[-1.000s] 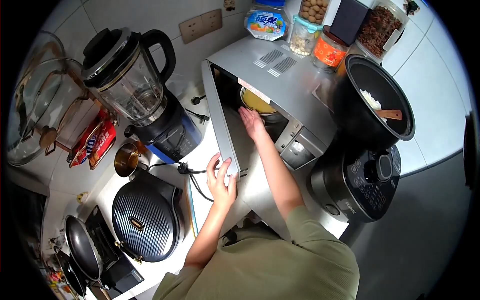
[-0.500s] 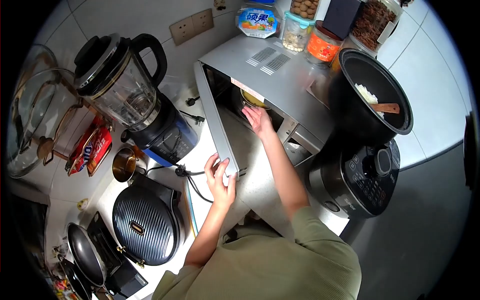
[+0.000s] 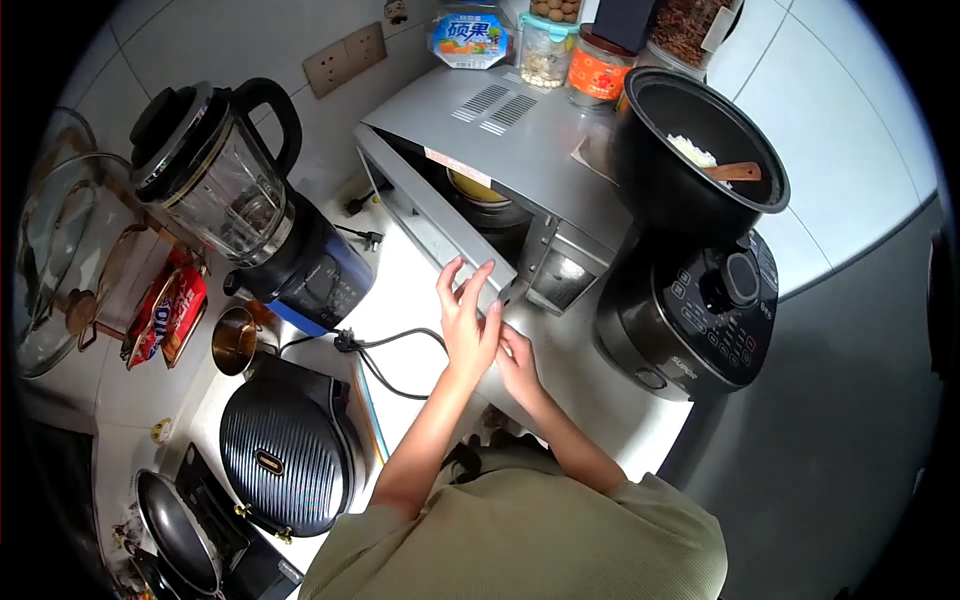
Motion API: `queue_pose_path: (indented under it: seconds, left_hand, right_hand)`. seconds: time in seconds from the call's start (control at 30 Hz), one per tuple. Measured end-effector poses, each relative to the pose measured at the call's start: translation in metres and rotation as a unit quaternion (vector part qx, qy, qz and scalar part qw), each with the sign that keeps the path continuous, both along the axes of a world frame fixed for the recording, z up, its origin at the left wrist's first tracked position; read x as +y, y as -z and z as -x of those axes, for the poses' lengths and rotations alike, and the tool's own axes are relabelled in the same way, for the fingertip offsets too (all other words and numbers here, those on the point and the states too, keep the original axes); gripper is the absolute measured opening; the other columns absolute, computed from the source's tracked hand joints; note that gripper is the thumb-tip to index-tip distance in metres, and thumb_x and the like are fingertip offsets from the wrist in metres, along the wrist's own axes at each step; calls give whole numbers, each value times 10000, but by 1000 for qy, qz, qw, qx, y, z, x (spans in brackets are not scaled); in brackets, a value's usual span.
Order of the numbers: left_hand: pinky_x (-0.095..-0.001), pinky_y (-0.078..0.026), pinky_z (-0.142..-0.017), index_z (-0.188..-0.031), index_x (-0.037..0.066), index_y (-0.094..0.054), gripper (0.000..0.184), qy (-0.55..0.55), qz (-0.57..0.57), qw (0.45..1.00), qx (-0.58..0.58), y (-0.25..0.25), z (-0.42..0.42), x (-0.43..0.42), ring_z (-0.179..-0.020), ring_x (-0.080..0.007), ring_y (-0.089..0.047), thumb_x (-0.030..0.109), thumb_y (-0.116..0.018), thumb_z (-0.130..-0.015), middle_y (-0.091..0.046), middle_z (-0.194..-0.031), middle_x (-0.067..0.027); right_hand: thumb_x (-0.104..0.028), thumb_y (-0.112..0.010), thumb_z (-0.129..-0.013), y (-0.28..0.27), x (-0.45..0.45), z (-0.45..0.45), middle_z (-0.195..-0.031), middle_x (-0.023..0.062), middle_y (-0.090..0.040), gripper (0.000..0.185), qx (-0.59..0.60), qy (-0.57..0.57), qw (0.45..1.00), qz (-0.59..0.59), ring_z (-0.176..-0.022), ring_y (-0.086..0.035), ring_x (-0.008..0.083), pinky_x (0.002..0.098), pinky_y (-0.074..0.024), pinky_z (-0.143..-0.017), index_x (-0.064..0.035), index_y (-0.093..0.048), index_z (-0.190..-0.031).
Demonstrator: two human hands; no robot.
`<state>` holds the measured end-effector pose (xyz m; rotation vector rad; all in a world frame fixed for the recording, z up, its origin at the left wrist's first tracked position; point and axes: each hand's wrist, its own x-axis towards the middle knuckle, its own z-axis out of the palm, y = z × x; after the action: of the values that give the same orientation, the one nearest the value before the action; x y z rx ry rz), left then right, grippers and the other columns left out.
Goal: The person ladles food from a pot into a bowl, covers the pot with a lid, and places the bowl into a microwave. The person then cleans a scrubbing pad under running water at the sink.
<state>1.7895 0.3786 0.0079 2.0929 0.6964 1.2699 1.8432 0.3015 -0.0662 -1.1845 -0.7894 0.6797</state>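
A silver microwave stands with its door partly open. Inside, a bowl with yellow contents shows through the gap, partly covered by the microwave's top and the door. My left hand is at the door's free edge, fingers stretched out and apart against it. Just to its right and lower, my right hand is outside the microwave, close to my left wrist. Its fingers are loosely extended and partly hidden behind the left hand; nothing shows in them.
Left of the microwave stands a blender, with a black cable on the counter. A round ribbed appliance and a metal cup are nearer. On the right, a black pot holding rice sits above a pressure cooker. Jars stand on the microwave.
My right hand has come out of the microwave and down beside my left hand. The door has swung closer to the microwave, with my left hand moving along at its edge.
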Motion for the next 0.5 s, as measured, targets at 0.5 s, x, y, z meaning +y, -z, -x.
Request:
queue_pose_path:
  seconds: [0.5]
  left_hand:
    - [-344,-375,-921,-1295,58,-366,468,97,104,989,31,31,-44,-15,-1133,-335,-447,116,-463,-841,-368,-1303,-214]
  right_hand:
    - [-187,-454,-883,16,38,-38,-1249,151,-437,407,-222,164,961,7,-1133,-455,239,323,-368,-913,-14,-373,-1242]
